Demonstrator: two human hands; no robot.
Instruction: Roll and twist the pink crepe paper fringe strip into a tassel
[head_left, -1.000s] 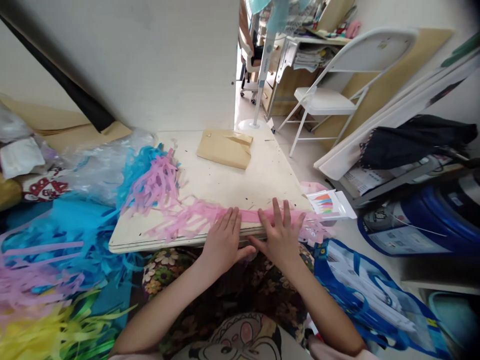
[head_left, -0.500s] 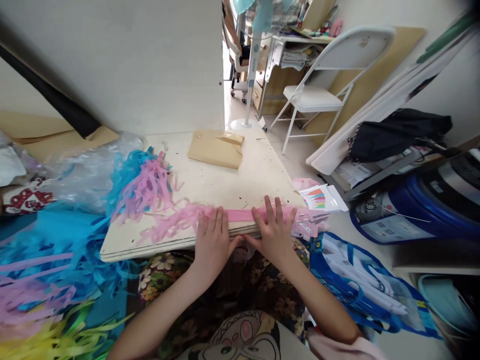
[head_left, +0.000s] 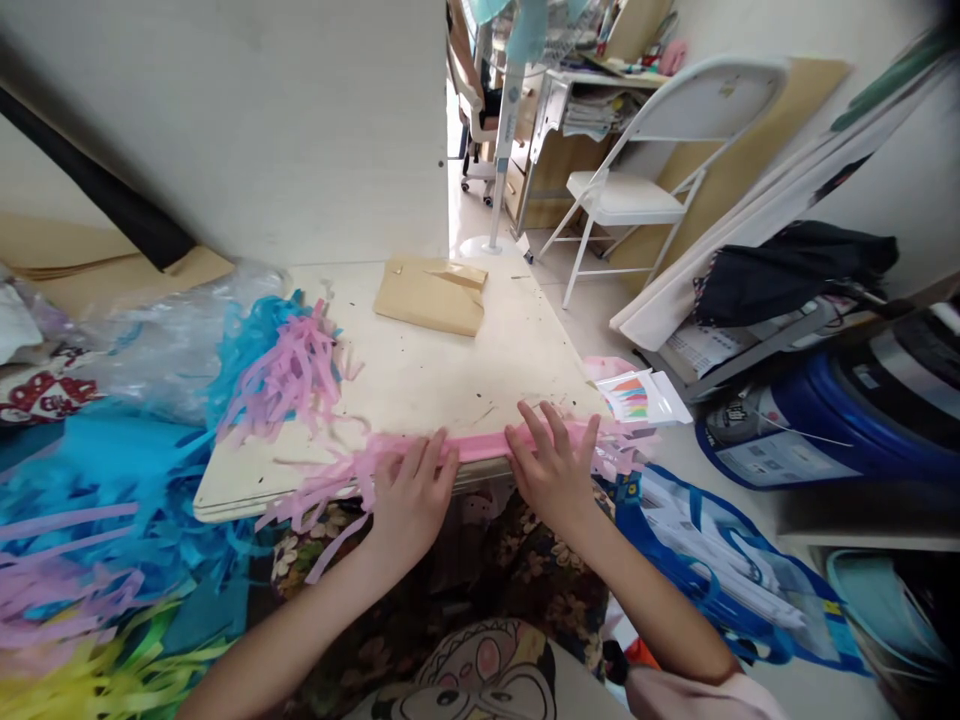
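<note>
- The person's left hand (head_left: 411, 495) lies with its fingers bent over a pink paper strip (head_left: 484, 447); whether it pinches the paper or only presses it, I can't tell.
- A little way off, the right hand (head_left: 551, 470) rests on the same strip with its fingers spread, and the two hands are apart, a bare stretch of pink between them.
- That strip runs along the near edge of the pale table (head_left: 450, 375), its fringed left end drooping over the side in loose ribbons.
- Just beyond the strip's right end, at the table's corner, I see a white packet (head_left: 637, 395) with a coloured picture on it.
- Farther back on the tabletop lies a folded piece of brown card (head_left: 431, 300).
- On the table's left side sits a pink and blue fringe bundle (head_left: 289, 370).
- Left of the table there's a heap of blue fringed paper (head_left: 127, 470), with yellow streamers (head_left: 97, 665) nearer the person.
- Over on the right are a blue bag (head_left: 697, 560) and a blue bucket (head_left: 795, 430).
- Past the table stands a white folding chair (head_left: 630, 195).
</note>
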